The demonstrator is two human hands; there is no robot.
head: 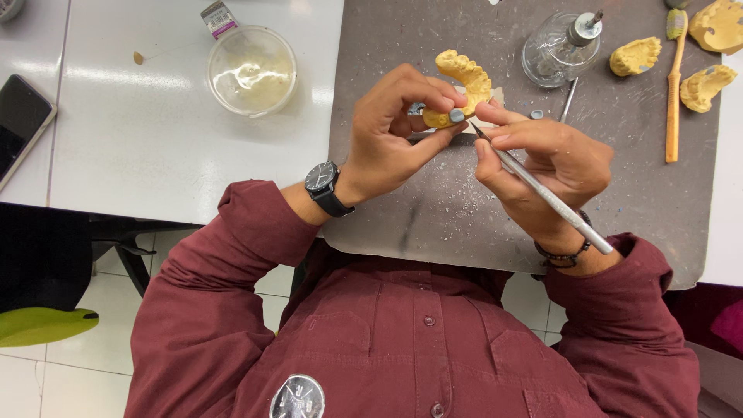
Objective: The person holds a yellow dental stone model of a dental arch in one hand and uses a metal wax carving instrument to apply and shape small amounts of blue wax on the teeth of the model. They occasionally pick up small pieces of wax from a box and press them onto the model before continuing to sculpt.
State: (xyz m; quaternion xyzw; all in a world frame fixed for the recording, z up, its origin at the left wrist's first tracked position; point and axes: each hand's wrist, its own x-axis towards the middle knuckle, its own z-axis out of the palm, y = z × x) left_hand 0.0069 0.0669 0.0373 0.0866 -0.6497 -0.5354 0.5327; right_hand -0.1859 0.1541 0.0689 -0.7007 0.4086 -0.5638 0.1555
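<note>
Left hand [395,128] pinching yellow dental cast [463,83] above grey mat [480,209], fingers closed tight on it. Right hand [546,166] wrapped shut around metal tool [542,190], tip at grey blob on cast. Glass burner [559,48] just right of cast. Toothbrush [674,85] and more casts [635,56] farther right. Tub [251,70] left of cast, off mat.

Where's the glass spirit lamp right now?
In the head view, the glass spirit lamp stands on the grey mat, upper right, above the right hand, left of a small yellow dental cast.
</note>
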